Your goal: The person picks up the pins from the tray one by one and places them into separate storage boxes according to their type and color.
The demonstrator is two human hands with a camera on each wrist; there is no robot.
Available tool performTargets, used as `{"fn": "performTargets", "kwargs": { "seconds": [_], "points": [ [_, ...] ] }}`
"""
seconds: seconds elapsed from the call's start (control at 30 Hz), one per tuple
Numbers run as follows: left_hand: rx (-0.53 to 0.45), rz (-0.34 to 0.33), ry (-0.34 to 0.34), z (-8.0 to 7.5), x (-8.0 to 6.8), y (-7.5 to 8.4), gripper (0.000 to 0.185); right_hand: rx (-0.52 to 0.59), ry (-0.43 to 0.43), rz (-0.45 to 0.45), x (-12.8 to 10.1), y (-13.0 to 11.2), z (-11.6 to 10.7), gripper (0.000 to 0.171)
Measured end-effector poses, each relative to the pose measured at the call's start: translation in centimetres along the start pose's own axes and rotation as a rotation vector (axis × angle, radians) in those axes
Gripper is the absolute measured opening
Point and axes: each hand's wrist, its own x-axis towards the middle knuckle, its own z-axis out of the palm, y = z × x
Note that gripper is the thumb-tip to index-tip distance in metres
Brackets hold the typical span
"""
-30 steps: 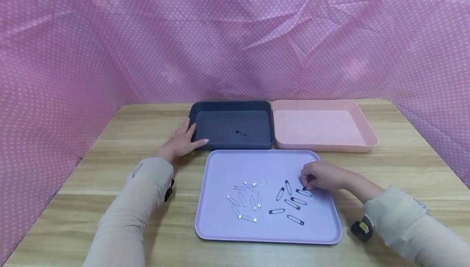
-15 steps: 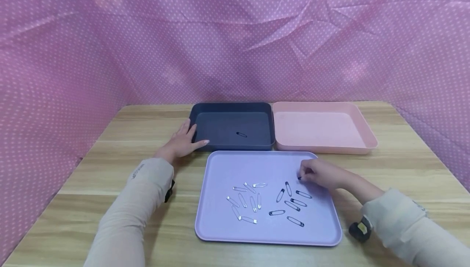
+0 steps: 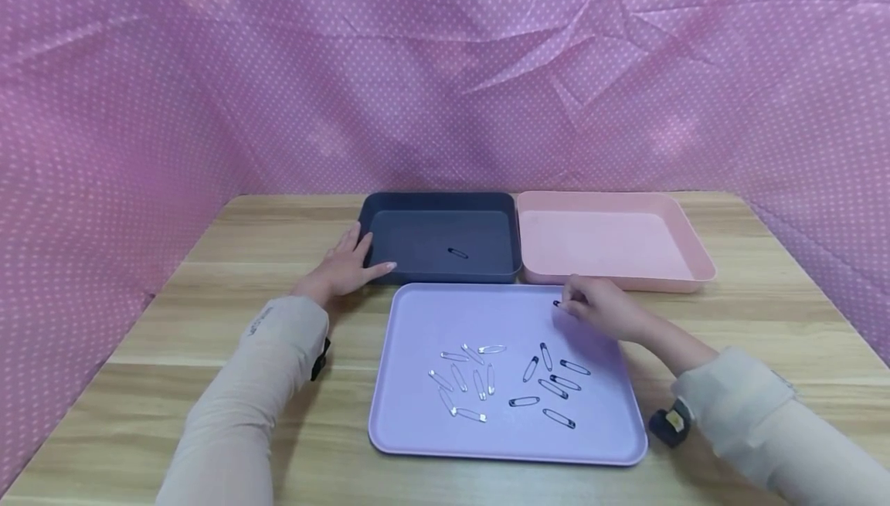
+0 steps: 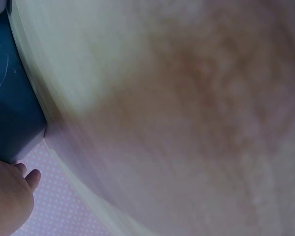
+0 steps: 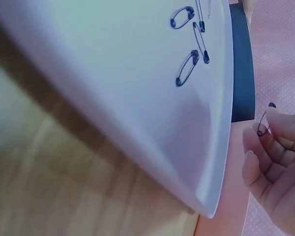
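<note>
Between thumb and forefinger my right hand pinches a black safety pin, held over the far right part of the lavender tray. Below it on that tray lie several black safety pins in a loose group at the right. Several silver safety pins are scattered to their left. My left hand has its fingers spread against the left side of the dark blue tray, its thumb along the near rim. A single black safety pin lies inside that dark tray.
A pink tray stands right beside the dark one, behind the lavender tray. All three sit on a wood-grain table. Pink dotted cloth hangs behind and at both sides.
My right hand has lifted the black safety pin off the group and carried it away, toward the far edge of the lavender tray. The left hand stays where it was.
</note>
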Motion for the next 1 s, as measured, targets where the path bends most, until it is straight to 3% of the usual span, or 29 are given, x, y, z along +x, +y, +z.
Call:
{"fn": "performTargets", "kwargs": {
  "seconds": [0.33,0.63,1.0],
  "points": [
    [-0.010,-0.014,-0.008,0.0,0.0,-0.2,0.096,0.085,0.008,0.091,1.5,-1.1,-0.5,0.006],
    [-0.012,-0.001,-0.005,0.1,0.2,-0.2,0.096,0.205,0.030,0.121,2.8,-1.7,-0.9,0.006],
    [-0.023,-0.009,-0.010,0.0,0.1,-0.2,0.097,0.249,0.114,0.125,4.1,-1.7,-1.1,0.005]
  ]
}}
